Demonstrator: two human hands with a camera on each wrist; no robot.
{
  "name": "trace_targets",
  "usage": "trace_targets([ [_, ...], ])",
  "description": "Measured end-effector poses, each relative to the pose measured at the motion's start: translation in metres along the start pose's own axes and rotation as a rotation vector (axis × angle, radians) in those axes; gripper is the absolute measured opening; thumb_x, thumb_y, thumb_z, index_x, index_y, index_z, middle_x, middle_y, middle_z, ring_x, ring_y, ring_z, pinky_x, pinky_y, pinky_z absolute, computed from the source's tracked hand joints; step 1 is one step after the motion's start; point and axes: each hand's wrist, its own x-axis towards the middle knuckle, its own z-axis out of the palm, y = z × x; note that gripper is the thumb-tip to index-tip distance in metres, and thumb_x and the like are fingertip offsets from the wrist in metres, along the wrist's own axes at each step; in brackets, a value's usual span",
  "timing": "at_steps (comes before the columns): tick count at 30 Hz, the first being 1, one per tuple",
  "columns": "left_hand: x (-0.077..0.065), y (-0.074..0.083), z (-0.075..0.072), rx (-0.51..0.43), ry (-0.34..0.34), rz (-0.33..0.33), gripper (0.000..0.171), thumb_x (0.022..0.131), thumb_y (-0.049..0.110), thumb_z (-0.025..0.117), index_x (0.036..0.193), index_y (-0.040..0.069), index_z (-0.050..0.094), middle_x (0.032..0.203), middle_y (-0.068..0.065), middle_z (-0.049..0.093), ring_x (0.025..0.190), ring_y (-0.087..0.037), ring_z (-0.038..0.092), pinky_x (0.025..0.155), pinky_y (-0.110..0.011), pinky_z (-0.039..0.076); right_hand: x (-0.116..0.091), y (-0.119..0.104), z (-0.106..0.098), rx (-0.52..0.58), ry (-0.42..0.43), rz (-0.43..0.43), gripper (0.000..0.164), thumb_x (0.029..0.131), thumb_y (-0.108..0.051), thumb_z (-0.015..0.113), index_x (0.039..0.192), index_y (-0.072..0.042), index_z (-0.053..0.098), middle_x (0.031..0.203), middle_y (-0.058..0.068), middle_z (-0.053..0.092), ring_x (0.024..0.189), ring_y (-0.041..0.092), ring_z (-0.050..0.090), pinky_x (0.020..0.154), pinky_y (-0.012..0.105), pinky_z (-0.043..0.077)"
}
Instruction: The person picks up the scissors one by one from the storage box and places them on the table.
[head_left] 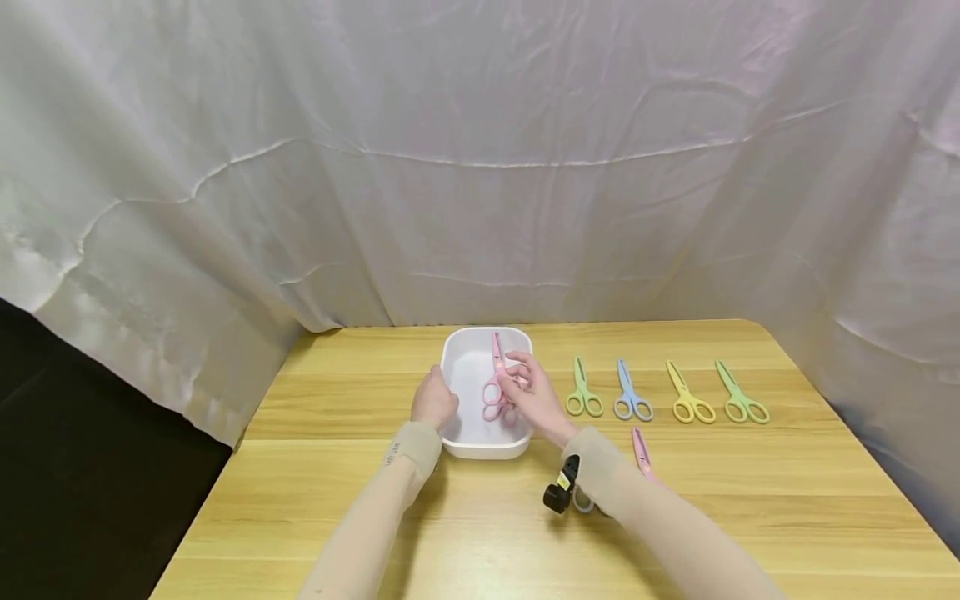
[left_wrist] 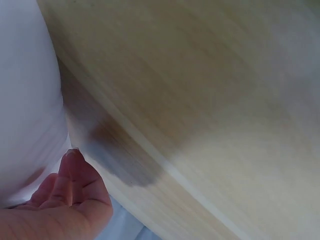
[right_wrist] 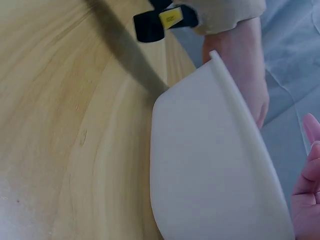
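A white rectangular plastic container (head_left: 486, 451) stands on the table. At its left side, my left hand (head_left: 435, 400) grips the rim; the left wrist view shows the curled fingers (left_wrist: 82, 182) against the outer wall. Over the container, my right hand (head_left: 528, 392) pinches pink scissors (head_left: 498, 357) by the handles, with the blades pointing away from me. Fainter pink loops (head_left: 491, 412) show just below those handles. In the right wrist view the container's wall (right_wrist: 200, 150) fills the middle, and only the right fingertips (right_wrist: 315, 155) appear at the edge; the scissors are out of sight there.
Right of the container lie green scissors (head_left: 581, 387), blue scissors (head_left: 630, 390), yellow scissors (head_left: 686, 393) and more green scissors (head_left: 738, 393) in a row. Nearer me, another pink pair (head_left: 641, 452) and a bluish handle loop (head_left: 582, 500) are partly covered by my right arm. A grey curtain (head_left: 480, 208) hangs behind.
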Motion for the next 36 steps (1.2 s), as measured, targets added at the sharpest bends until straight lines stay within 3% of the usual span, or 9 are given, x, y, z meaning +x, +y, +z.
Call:
trace_targets([
  [8,0.002,-0.003,0.002,0.024,0.006,-0.015,0.068,0.089,0.0,0.06,0.152,-0.004,0.033,0.143,-0.028,0.053,0.131,-0.043,0.055,0.114,-0.052,0.046,-0.006,0.0,-0.018,0.114,0.007,0.079,0.071,0.096,0.001,0.06,0.156,0.001,0.021,0.104,0.0,0.058,0.068,0.001,0.057,0.061,0.014,0.052],
  [11,0.002,-0.003,0.002,0.024,0.003,-0.019,0.068,0.09,0.0,0.06,0.152,-0.004,0.032,0.144,-0.028,0.053,0.131,-0.043,0.055,0.114,-0.052,0.046,-0.009,0.0,-0.026,0.18,-0.004,0.108,0.073,0.096,0.001,0.058,0.157,0.001,0.018,0.1,-0.007,0.058,0.067,0.0,0.057,0.06,0.013,0.049],
  [18,0.002,-0.001,0.002,0.019,0.005,-0.029,0.069,0.089,-0.001,0.059,0.152,-0.004,0.032,0.144,-0.028,0.052,0.131,-0.043,0.055,0.113,-0.053,0.046,-0.02,0.002,-0.047,0.247,-0.032,0.129,0.068,0.101,-0.001,0.052,0.157,0.0,0.014,0.097,-0.009,0.061,0.07,0.001,0.055,0.065,0.014,0.05],
  [28,0.001,-0.001,0.001,0.012,-0.006,-0.026,0.07,0.09,0.0,0.058,0.153,-0.004,0.029,0.148,-0.029,0.049,0.134,-0.044,0.052,0.116,-0.053,0.043,-0.036,0.008,-0.09,0.226,-0.028,0.15,0.066,0.104,-0.004,0.046,0.159,-0.001,0.01,0.101,-0.011,0.061,0.076,0.0,0.057,0.071,0.013,0.052],
  [36,0.003,-0.002,0.002,-0.002,-0.028,-0.057,0.07,0.092,0.001,0.057,0.155,-0.002,0.027,0.15,-0.027,0.047,0.137,-0.043,0.05,0.117,-0.053,0.042,-0.051,0.01,-0.129,0.165,0.063,0.121,0.066,0.103,-0.003,0.047,0.157,0.005,0.01,0.09,-0.016,0.063,0.069,-0.003,0.054,0.063,0.011,0.049],
])
